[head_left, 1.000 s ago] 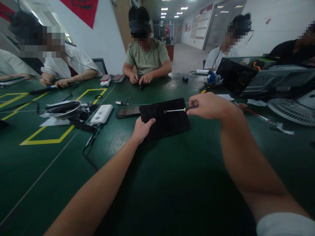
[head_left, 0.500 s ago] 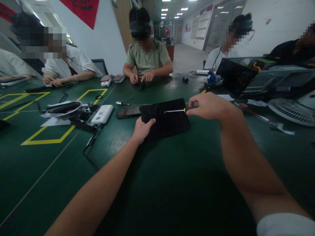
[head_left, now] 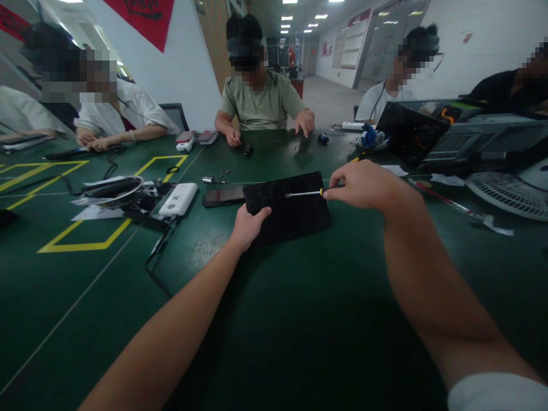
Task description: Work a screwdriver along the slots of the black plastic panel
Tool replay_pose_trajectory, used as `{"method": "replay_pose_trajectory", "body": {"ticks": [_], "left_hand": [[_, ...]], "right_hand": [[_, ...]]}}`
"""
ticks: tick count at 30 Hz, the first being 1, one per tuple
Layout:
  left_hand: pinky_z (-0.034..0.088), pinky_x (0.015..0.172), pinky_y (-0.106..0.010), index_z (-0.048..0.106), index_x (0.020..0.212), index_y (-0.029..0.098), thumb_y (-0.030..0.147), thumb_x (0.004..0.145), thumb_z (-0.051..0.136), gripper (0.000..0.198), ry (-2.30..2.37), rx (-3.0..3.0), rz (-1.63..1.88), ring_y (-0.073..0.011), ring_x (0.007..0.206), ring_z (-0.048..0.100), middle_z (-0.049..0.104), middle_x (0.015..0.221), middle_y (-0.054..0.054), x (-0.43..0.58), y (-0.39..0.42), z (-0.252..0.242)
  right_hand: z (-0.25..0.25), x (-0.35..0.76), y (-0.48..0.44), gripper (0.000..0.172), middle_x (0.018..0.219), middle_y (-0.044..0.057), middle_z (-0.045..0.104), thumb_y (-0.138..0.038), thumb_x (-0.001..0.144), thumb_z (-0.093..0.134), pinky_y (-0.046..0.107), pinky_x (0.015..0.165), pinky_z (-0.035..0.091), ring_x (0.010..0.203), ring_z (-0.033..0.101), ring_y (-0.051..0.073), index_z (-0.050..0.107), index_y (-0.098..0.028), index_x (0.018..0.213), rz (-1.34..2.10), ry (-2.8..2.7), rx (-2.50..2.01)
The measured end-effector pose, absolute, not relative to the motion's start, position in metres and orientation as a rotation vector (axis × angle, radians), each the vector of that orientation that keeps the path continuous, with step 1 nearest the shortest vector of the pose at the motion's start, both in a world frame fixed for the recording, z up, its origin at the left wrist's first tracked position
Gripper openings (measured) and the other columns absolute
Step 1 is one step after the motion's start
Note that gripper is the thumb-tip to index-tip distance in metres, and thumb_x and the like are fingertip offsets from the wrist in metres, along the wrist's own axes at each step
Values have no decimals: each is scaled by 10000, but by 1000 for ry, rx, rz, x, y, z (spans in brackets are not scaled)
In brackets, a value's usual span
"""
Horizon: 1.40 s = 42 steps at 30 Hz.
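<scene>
- Grasp of the right hand (head_left: 363, 185) is closed on a screwdriver (head_left: 305, 193); its handle is pinched between thumb and fingertips, and only a yellow and black end of the handle is seen.
- The metal shaft is held nearly level and pointed to the left, with its tip over the far half of a black panel (head_left: 295, 217). Whether the tip touches the surface cannot be told.
- The black panel is laid flat on the green table (head_left: 299, 319), straight ahead, between the two hands.
- The panel's near left corner is gripped by the left hand (head_left: 247, 227), with the thumb laid on top and the fingers curled at the edge.
- Just beside the panel's left edge a dark phone (head_left: 222, 195) is seen lying flat, and further left a white power bank (head_left: 178, 198).
- A few small metal parts (head_left: 214, 179) are scattered behind the phone.
- To the right, well apart from the panel, a white fan grille (head_left: 507, 194) and an open black case (head_left: 406, 134) are set on the table.
- At the far edge, a co-worker's hand (head_left: 305, 123) is spread flat on the table.
</scene>
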<state>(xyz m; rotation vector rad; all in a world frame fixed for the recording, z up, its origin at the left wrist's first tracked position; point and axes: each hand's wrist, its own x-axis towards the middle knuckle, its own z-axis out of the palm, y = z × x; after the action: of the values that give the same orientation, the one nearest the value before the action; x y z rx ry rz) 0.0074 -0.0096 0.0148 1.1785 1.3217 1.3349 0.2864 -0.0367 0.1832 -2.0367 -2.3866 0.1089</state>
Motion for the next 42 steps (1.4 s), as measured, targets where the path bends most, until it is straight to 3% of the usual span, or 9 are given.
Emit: {"method": "replay_pose_trajectory", "body": {"ticks": [8,15,19,42], "left_hand": [[636,1126,-564,777,1064,193,322,736,919,380,1322,1195,1347,-343,1141,822,868,1132,-112,7,-7,11],[638,1108,-571,779,1071,178,345,728,920,406,1326,1200,1351,-346,1107,821,866,1141,-124,7,-8,13],[645,1102,-553,778,1081,186,328,743,914,391,1334,1197,1343,-338,1116,822,862,1139,-118,6,-8,12],[639,1112,-533,779,1082,192,346,736,924,405,1321,1198,1351,-331,1140,818,866,1142,-106,6,-6,9]], "right_hand": [[180,284,-37,386,1067,133,841,-546,1023,631,458,834,539,1014,766,349,866,-257,1123,125,-2403,-2046],[179,284,-38,306,1103,112,829,-464,929,762,424,818,530,1036,755,332,808,-258,1150,80,-2384,-2054],[178,285,-37,287,1120,116,825,-475,945,743,434,834,533,1061,751,343,801,-262,1129,85,-2390,-2044],[181,285,-38,315,1083,119,847,-519,961,739,457,868,561,1087,770,366,885,-280,1105,104,-2383,-2061]]}}
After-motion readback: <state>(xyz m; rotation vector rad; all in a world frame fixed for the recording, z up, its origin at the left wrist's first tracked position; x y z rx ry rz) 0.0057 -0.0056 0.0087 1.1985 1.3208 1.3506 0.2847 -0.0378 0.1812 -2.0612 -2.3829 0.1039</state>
